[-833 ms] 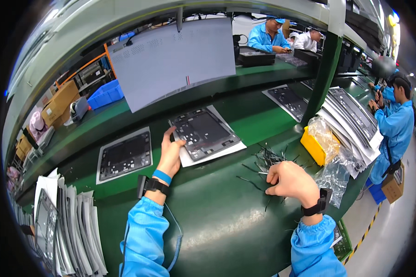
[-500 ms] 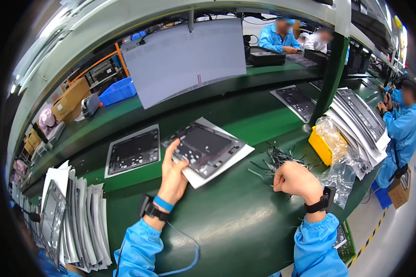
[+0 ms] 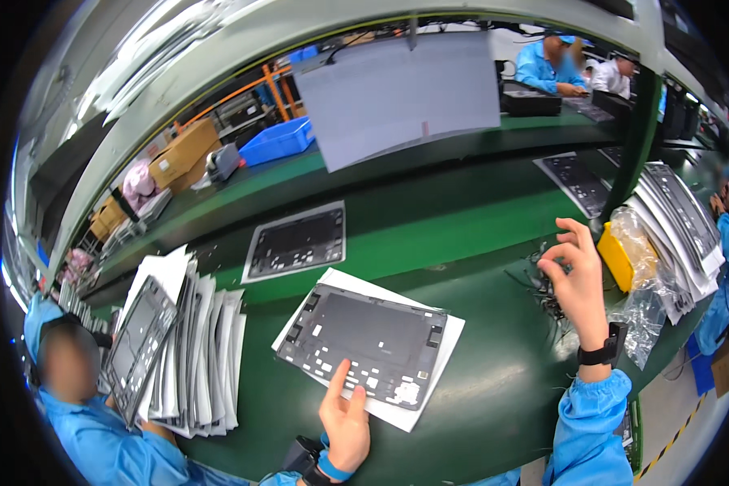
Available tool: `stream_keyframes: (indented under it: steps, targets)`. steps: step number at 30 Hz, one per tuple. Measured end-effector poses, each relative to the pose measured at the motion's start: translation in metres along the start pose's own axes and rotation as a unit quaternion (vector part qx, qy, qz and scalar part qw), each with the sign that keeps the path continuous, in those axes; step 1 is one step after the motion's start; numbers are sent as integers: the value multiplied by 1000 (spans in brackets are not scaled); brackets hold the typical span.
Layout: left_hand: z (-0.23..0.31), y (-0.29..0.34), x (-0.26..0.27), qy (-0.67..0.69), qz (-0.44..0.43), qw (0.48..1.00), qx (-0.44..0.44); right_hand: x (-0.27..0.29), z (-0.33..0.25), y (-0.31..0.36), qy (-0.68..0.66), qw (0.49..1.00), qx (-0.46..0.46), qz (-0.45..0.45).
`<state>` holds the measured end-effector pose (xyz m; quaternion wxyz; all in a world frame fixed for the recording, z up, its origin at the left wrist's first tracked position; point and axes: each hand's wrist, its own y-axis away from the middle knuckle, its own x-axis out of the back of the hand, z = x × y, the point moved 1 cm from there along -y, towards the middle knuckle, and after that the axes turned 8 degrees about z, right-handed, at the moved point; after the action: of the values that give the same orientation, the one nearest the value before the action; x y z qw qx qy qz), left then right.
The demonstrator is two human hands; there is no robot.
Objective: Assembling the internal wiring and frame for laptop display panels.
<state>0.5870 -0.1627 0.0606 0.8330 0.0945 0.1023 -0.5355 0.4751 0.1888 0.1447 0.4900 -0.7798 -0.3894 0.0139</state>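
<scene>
Dark grey and flat, a panel (image 3: 356, 324) is seen over a white sheet (image 3: 449, 347) at the near middle of the bench (image 3: 478, 405), its near edge touched by the left hand (image 3: 347, 429), whose grip is partly hidden, so clamping cannot be told. The right hand (image 3: 579, 279) is raised by loose black strips (image 3: 548, 301) at right, fingers curled thumbward; whether anything is pinched cannot be told. Through uneven finger pressure, the panel could be slid off the sheet and scuffed.

1. The green bench (image 3: 494, 381) carried heaped black strips (image 3: 552, 304).
2. A yellow bin (image 3: 613, 256) stood near them.
3. Papers (image 3: 211, 352) stood at the left.
4. Farther back, a pale sheet (image 3: 300, 266) lay beneath a dark panel (image 3: 296, 240).
</scene>
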Motion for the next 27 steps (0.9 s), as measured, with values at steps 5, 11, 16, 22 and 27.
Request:
stream_keyframes:
  steps: [5,11,16,22,27]
  targets:
    - [5,75,11,65,13,995,78,-21,-10,1,-13,999,32,9]
    - [47,108,15,6,-112,973,201,-27,-9,9,-23,998,-39,-42]
    - [61,79,64,-345,-174,922,31,-39,-17,15,-152,977,-142,-56]
    - [56,-78,43,-363,-248,792,-423,-41,-37,25,-245,950,-152,-120]
    - [39,-117,28,-394,-341,761,-387,-42,-89,35,-425,811,-230,-329]
